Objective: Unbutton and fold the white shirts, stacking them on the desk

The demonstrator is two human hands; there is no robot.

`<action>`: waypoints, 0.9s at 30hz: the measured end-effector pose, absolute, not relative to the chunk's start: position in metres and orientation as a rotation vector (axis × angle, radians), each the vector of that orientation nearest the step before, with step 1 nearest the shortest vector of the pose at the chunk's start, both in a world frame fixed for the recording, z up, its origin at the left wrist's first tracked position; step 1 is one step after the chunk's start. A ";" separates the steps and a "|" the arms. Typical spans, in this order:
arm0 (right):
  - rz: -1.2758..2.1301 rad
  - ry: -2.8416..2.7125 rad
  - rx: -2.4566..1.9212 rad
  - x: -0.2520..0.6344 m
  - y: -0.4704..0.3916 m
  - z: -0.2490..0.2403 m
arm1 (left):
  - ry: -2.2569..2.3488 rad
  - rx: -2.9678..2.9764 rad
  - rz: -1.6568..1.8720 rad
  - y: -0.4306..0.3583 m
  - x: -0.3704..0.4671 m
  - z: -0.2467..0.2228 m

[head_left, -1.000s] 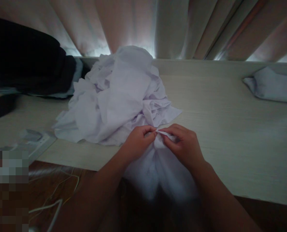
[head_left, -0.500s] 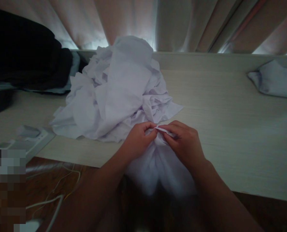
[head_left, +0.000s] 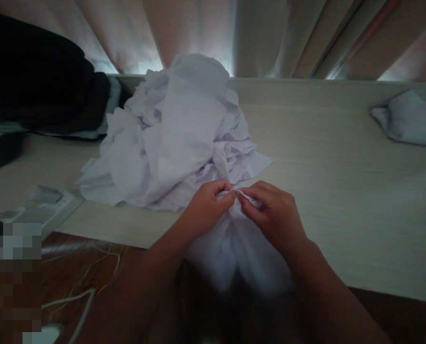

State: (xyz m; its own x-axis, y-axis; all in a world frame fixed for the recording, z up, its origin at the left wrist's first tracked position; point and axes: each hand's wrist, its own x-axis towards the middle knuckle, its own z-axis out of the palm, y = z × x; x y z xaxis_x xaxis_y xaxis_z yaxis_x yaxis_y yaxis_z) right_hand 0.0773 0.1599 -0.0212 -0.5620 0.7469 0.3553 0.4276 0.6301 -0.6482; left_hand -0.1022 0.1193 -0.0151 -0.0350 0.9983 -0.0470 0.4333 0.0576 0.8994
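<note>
Fingers [head_left: 254, 192] of left hand [head_left: 207, 203] and right hand [head_left: 279, 212] pinch plain white cloth [head_left: 227, 243].

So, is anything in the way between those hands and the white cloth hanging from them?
Nothing visible: the left hand and right hand both pinch the cloth directly at its upper edge. The white pile lies just beyond the hands, on the pale surface, not between them and the cloth.

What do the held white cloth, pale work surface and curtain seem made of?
Held white cloth: thin matte fabric, perhaps cotton, gathering in soft folds. Pale work surface: possibly laminate, faintly glossy, with fine streaks and a dull reflection. Curtain: fabric, fibre unclear, mostly matte, hanging in folds.
</note>
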 end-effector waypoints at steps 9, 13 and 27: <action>0.966 -2.099 -1.082 0.078 0.160 -0.011 | 1.581 1.446 0.913 0.119 -0.100 -0.014; 1.179 -1.972 -1.217 0.084 0.163 -0.008 | 1.518 1.424 0.900 0.118 -0.101 -0.014; 1.147 -1.908 -1.150 0.089 0.169 -0.013 | 1.333 1.055 0.894 0.117 -0.104 -0.014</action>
